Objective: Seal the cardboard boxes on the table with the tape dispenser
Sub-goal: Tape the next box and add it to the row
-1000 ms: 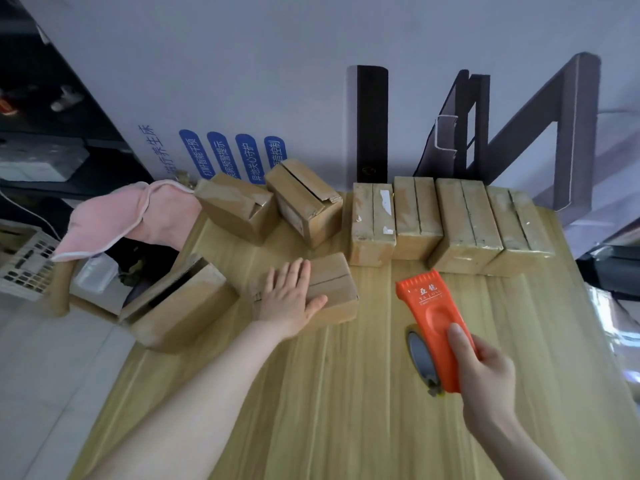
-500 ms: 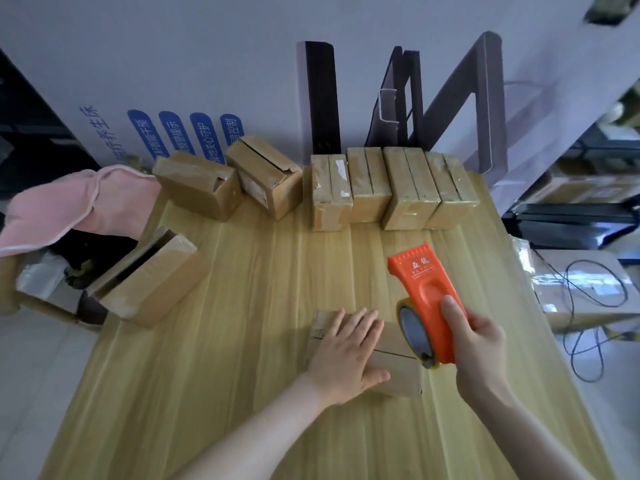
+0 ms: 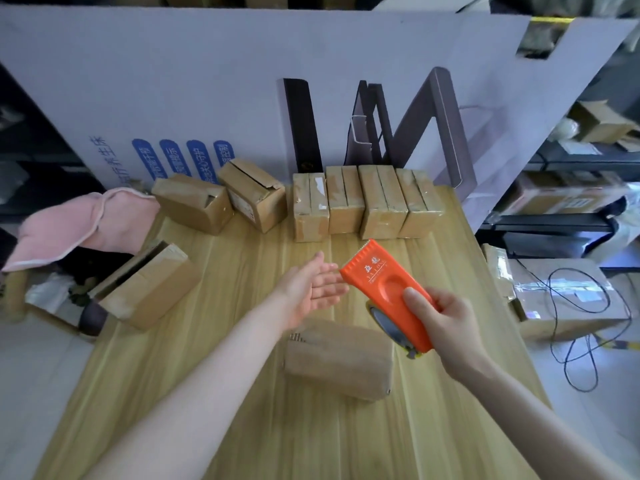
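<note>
The dispenser (image 3: 384, 289) is gripped by the right hand (image 3: 446, 323) just above the box (image 3: 339, 358), which lies on the bench (image 3: 207, 393). The left hand (image 3: 311, 292) is held flat and empty beside its blade. The tape end should be drawn out first, then pressed on the box top.
</note>
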